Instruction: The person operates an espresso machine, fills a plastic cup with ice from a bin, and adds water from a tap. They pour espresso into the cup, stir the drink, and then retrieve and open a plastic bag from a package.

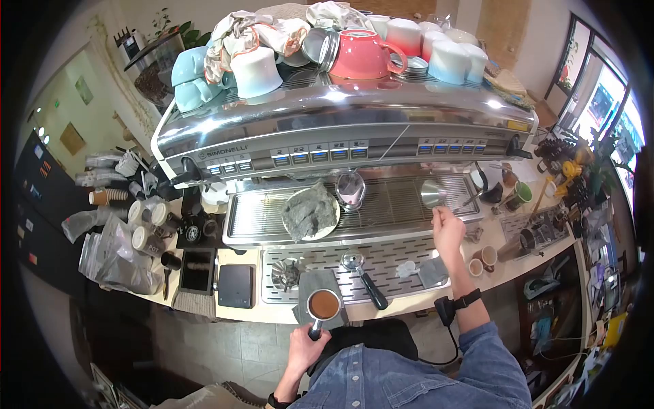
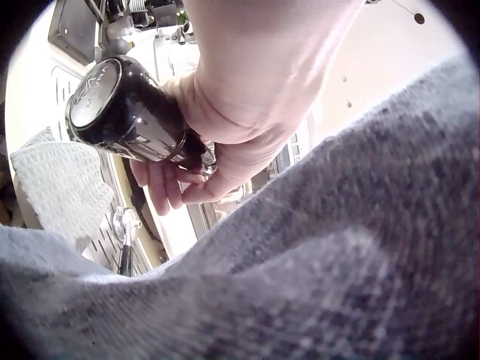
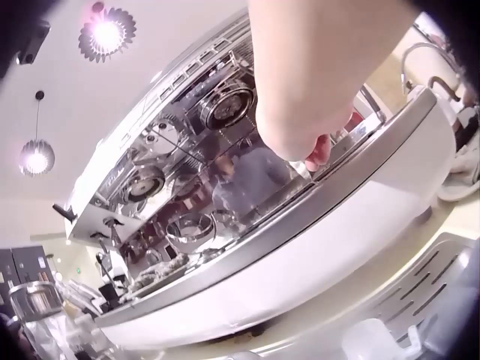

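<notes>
My left hand (image 1: 304,349) grips the black handle (image 2: 131,112) of a portafilter (image 1: 323,305), whose basket is full of brown ground coffee. The basket is over a grey mat (image 1: 318,279) at the counter's front edge. My right hand (image 1: 448,232) reaches over the espresso machine's drip tray (image 1: 388,204). Its bent fingertips are right at the lower rim of a round shiny metal piece (image 1: 432,193); I cannot tell whether they hold it. A second portafilter (image 1: 364,281) lies on the slotted counter tray, its black handle pointing towards me.
A grey cloth on a plate (image 1: 310,213) and a glass cup (image 1: 350,191) stand on the drip tray. Left are a black scale (image 1: 236,285), a knock box (image 1: 197,269) and lidded cups (image 1: 144,238). Small cups (image 1: 488,255) stand right. Cups crowd the machine's top.
</notes>
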The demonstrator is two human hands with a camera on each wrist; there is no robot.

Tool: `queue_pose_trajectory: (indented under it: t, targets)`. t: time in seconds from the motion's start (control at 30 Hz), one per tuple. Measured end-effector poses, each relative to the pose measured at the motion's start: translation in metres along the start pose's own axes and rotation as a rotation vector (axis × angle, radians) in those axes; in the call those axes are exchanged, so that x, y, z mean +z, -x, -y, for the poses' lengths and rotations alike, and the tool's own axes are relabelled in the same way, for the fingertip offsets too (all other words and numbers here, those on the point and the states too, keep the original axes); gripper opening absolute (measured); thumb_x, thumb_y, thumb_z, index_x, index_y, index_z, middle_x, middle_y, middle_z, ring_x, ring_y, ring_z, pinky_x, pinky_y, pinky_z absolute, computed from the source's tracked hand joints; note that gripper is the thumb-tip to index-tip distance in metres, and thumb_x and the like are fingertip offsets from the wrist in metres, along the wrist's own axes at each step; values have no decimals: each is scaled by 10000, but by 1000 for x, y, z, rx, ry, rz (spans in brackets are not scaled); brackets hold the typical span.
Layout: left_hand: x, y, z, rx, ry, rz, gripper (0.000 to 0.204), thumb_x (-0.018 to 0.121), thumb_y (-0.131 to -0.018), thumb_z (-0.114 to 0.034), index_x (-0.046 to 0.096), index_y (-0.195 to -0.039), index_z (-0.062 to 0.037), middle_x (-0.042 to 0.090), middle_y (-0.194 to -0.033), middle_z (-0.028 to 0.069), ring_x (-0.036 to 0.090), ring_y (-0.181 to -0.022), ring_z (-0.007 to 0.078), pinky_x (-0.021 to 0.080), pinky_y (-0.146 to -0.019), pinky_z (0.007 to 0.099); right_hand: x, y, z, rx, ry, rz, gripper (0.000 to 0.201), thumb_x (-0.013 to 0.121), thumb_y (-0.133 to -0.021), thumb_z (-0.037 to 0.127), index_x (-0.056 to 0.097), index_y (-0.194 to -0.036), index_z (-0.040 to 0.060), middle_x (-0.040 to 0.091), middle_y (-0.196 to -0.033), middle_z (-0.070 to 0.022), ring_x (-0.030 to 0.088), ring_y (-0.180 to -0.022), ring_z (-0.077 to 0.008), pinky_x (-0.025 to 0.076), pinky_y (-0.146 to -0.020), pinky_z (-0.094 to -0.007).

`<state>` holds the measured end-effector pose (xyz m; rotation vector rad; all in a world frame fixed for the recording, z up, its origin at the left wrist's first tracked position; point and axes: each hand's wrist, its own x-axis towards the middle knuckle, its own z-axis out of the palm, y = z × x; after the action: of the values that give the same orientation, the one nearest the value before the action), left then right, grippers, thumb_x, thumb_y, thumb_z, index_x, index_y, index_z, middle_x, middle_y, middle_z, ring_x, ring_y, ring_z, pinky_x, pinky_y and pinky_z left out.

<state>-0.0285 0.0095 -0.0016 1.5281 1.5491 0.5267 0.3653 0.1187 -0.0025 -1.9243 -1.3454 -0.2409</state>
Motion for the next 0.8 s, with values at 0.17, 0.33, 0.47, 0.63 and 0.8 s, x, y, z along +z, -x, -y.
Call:
queue_pose_trajectory:
  t: [0.17, 0.33, 0.47, 0.63, 0.8]
  targets:
    - [1, -5, -9, 44, 37, 37, 257, 703, -746, -212, 623, -727, 32, 581, -564, 110, 543, -517, 136, 450, -545, 326, 11, -6, -22, 529, -684, 93, 267, 572, -930, 178, 623, -1018, -68, 639, -657, -71, 548, -511, -74, 434, -472, -218]
    - [1, -13, -32, 79, 45, 94, 277, 717, -767, -225, 600, -723, 22, 569, -577, 78, 519, -555, 102, 447, -558, 312, 9, -6, -27, 573, -777, 121, 309, 582, -928, 215, 602, -1045, -71, 628, -657, -74, 570, -533, -91, 435, -468, -216]
    - [6, -18, -40, 107, 128, 124, 357, 732, -800, -301, 593, -743, 23, 576, -606, 60, 504, -580, 101, 444, -571, 302, -10, 3, -3, 518, -566, 68, 312, 599, -908, 217, 582, -1077, -45, 635, -661, -80, 587, -550, -111, 452, -501, -251]
    - [18, -29, -56, 115, 363, 101, 421, 697, -845, -380, 579, -842, 24, 577, -657, 14, 479, -599, 106, 436, -581, 288, -27, 60, 36, 301, -481, 268, 206, 585, -901, 197, 632, -998, 22, 665, -704, -100, 625, -604, -164, 474, -583, -299]
    - [38, -51, -58, 95, 600, 193, 294, 522, -963, -256, 557, -1004, 33, 461, -1032, 100, 453, -996, 176, 361, -892, 294, -30, 108, 92, 13, -574, 904, 432, 376, -1001, 315, 658, -961, -10, 670, -878, -195, 640, -848, -358, 487, -761, -423]
